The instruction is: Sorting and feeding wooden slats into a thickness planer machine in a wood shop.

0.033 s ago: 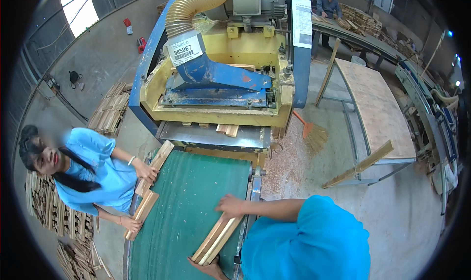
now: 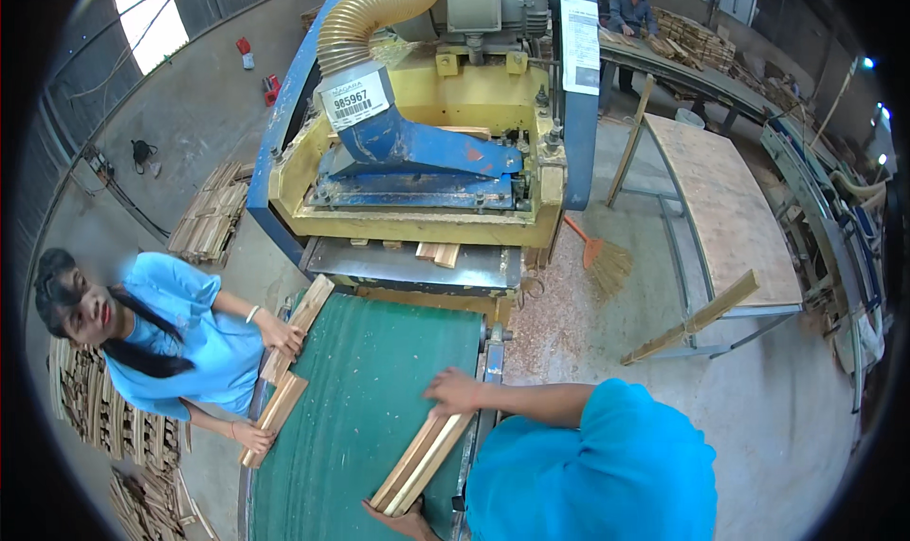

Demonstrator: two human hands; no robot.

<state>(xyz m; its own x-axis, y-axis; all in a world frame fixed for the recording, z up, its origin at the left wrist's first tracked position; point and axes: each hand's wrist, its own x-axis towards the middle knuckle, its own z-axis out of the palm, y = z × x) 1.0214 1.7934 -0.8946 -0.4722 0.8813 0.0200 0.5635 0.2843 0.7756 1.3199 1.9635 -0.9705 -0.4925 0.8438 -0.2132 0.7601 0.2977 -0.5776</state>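
A pair of wooden strips (image 2: 423, 464) lies side by side, slanting over the right edge of the green conveyor belt (image 2: 379, 351). My left hand (image 2: 406, 523) is closed around their near end, partly hidden below them. At the far end, my right hand (image 2: 455, 392) rests by the strip tips with its fingers stretched out to the left, slightly blurred. Across the belt, a co-worker in a blue shirt keeps one hand (image 2: 282, 336) on a wooden board (image 2: 311, 304) and the other (image 2: 252, 437) on a second piece (image 2: 277, 416).
Ahead stands a yellow and blue machine (image 2: 427, 220) with a ribbed hose (image 2: 370, 19); wood pieces (image 2: 438, 254) lie on its metal bed. To the right are a plywood-topped table (image 2: 725, 209) and a broom (image 2: 607, 261). Wood stacks (image 2: 210, 214) stand at left. Another person works far back.
My right hand has shifted slightly right and away from me at the far end of the strips. The strips, my left hand and the co-worker's boards look almost unchanged.
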